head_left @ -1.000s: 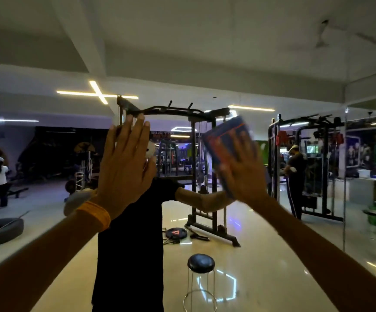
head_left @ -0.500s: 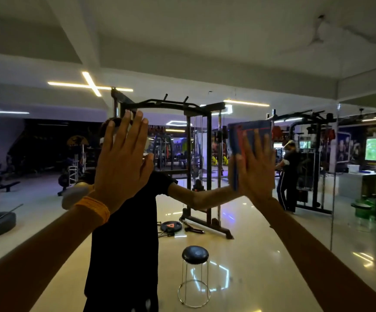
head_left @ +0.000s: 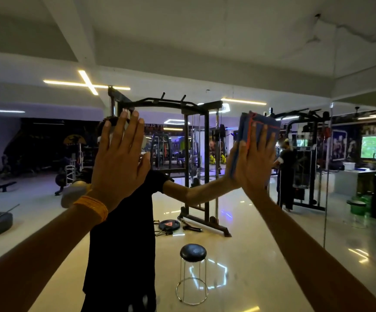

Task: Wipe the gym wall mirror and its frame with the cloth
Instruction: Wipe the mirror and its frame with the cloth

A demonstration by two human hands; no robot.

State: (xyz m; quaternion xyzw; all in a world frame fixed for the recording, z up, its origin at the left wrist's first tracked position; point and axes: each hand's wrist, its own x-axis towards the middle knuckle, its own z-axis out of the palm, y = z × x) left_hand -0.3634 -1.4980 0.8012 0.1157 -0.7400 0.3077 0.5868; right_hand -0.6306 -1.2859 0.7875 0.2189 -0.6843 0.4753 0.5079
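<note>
Blue cloth (head_left: 260, 128) under flat right hand (head_left: 255, 164), left hand (head_left: 119, 158) seemingly touching mirror (head_left: 238, 255)

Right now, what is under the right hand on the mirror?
A folded blue cloth lies between the flat right hand and the mirror; its top edge shows above the fingers. The mirror surface behind it is covered.

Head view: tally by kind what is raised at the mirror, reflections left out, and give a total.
Hands: 2 (left hand, right hand)
Blue cloth: 1
Orange wristband: 1
Total: 4
</note>
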